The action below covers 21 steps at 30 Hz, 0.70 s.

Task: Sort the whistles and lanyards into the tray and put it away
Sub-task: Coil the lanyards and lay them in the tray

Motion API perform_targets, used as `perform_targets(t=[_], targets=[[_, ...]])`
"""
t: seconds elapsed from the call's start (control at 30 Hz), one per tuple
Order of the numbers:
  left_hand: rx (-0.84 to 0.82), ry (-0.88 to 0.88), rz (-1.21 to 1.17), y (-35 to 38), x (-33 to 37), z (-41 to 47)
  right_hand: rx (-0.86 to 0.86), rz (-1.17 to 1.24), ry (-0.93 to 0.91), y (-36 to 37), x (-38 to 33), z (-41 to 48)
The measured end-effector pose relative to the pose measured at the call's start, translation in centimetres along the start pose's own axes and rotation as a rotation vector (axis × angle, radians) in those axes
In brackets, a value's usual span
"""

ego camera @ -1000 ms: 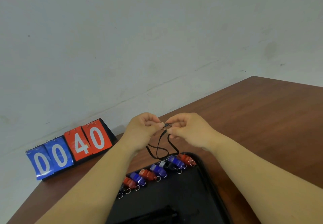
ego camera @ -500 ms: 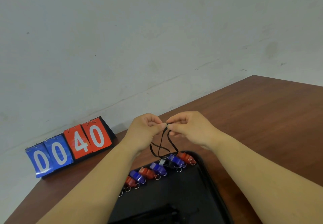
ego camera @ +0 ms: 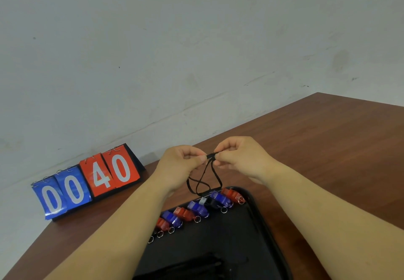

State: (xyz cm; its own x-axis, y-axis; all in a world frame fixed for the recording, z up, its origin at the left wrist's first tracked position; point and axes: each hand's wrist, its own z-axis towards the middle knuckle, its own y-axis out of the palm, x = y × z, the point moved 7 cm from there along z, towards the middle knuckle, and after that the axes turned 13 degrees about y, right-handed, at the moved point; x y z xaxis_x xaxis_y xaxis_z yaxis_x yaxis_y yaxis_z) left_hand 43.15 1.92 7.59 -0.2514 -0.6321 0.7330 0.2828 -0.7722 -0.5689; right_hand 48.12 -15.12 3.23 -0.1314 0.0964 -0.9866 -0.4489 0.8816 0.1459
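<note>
A: Hands, how were they set?

B: Left hand (ego camera: pixel 183 166) and right hand (ego camera: pixel 238 157) were raised over the far end of the black plastic tray (ego camera: pixel 218 236). Fingers were curled, and each thumb and forefinger pinched the top of a thin black cord lanyard (ego camera: pixel 210 155). Its loops hung between them, close above the tray.

A: Whistles?

B: A row of red, blue and black plastic whistles (ego camera: pixel 196 209) lay along the tray's far edge, on the brown wooden table (ego camera: pixel 328 148). A blue-and-red flip scoreboard (ego camera: pixel 87 183) stood far left.

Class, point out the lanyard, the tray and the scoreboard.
lanyard (ego camera: pixel 211 154), head view, on its black clasp end.
tray (ego camera: pixel 231 236), head view, on its bare black floor.
scoreboard (ego camera: pixel 121 168), head view, on the red zero card.
</note>
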Motion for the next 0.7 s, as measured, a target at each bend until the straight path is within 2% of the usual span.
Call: perform_targets(t=[0.2,0.33,0.47,0.63,0.7], targets=[[-0.043,-0.003,-0.018,-0.2,0.4,0.1,0.005,0.006,0.007,-0.5,0.0,0.2],[-0.073,-0.028,-0.004,-2.0,0.1,0.0,0.098,-0.049,-0.014,-1.9,-0.3,0.3],[0.016,-0.078,-0.038,-6.1,-1.7,-0.5,0.198,-0.036,-0.029,-3.9,-0.7,0.6],[0.160,-0.171,-0.321,-8.3,-3.8,-2.0,0.137,-0.107,-0.014,-2.4,-0.4,0.5],[0.201,-0.194,-0.345,-9.0,-4.2,-2.8,0.116,-0.132,-0.014,-2.0,-0.2,0.3]])
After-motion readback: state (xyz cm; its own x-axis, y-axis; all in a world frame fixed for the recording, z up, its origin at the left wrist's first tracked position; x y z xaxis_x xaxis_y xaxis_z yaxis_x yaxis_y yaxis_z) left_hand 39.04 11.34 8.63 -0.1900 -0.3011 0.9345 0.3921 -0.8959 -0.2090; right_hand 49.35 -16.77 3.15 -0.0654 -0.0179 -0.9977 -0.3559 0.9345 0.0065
